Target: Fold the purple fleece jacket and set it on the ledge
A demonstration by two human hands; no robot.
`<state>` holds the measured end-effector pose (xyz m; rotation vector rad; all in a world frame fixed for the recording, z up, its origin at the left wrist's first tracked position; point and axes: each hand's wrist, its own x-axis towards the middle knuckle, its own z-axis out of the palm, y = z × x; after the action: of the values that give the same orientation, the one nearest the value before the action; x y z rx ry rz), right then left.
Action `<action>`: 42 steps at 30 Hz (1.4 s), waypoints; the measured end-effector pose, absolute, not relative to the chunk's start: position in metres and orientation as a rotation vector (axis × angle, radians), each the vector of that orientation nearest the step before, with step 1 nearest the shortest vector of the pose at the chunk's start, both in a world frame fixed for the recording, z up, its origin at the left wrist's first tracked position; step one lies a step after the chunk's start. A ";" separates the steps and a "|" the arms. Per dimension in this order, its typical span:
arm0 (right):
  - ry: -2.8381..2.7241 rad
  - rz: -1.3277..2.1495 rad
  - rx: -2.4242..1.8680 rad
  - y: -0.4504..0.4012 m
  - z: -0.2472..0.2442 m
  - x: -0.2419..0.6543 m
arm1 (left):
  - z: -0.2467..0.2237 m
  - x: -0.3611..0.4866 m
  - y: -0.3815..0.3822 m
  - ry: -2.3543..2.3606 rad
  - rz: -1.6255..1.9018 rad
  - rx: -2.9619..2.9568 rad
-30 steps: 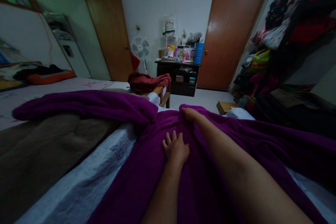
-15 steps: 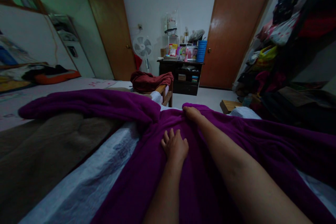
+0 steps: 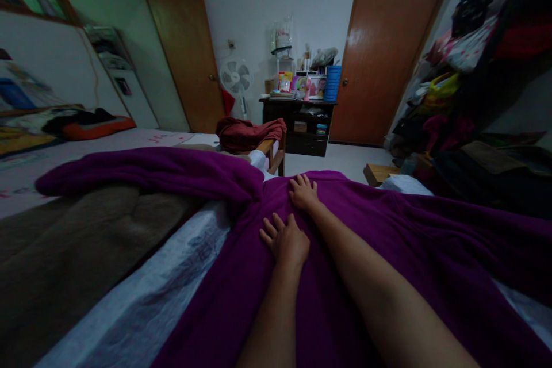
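Observation:
A purple long-sleeved garment lies spread over the bed, one sleeve out to the left and the other out to the right. My left hand rests on its middle, fingers spread and palm down. Just beyond it, my right hand lies flat near the garment's far edge, its fingers also apart. Neither hand grips the cloth. The left sleeve crosses a brown blanket, and a blue-and-white sheet shows between blanket and garment.
A dark red cloth is draped at a wooden bed end. Behind stand a white fan and a dark cabinet crowded with items. On the right are hanging bags and a wooden box on the floor.
My right hand has let go of the garment's far edge and come left and nearer, now lying flat with spread fingers. The far edge lies smoother. My left hand has hardly moved.

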<state>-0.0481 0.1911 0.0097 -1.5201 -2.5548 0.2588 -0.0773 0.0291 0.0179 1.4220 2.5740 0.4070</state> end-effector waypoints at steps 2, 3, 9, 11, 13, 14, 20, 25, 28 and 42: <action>-2.646 0.263 -1.439 0.186 0.007 -0.050 | 0.016 -0.079 0.031 2.593 0.397 1.413; -2.680 0.281 -1.419 0.185 0.006 -0.051 | 0.015 -0.080 0.031 2.598 0.396 1.411; -2.690 0.442 -1.396 0.188 0.014 -0.048 | 0.016 -0.085 0.032 2.593 0.381 1.390; -2.661 0.466 -1.370 0.192 0.022 -0.036 | 0.018 -0.085 0.032 2.584 0.364 1.387; -2.563 0.386 -1.435 0.194 0.029 -0.016 | 0.020 -0.084 0.032 2.577 0.348 1.386; -2.489 0.316 -1.506 0.196 0.031 -0.005 | 0.021 -0.083 0.032 2.576 0.343 1.389; -2.313 0.202 -1.923 0.199 0.017 0.049 | 0.022 -0.081 0.031 2.583 0.327 1.404; -2.362 0.299 -1.919 0.205 0.010 0.059 | 0.024 -0.080 0.030 2.585 0.303 1.404; -2.305 0.243 -1.928 0.209 0.010 0.071 | 0.025 -0.080 0.030 2.586 0.305 1.402; -2.203 0.083 -2.064 0.186 0.004 0.105 | 0.023 -0.079 0.029 2.573 0.317 1.444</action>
<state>0.1054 0.1858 0.0037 -2.0641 -2.2034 0.0834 -0.0787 0.0288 0.0234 1.4440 2.5733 0.3171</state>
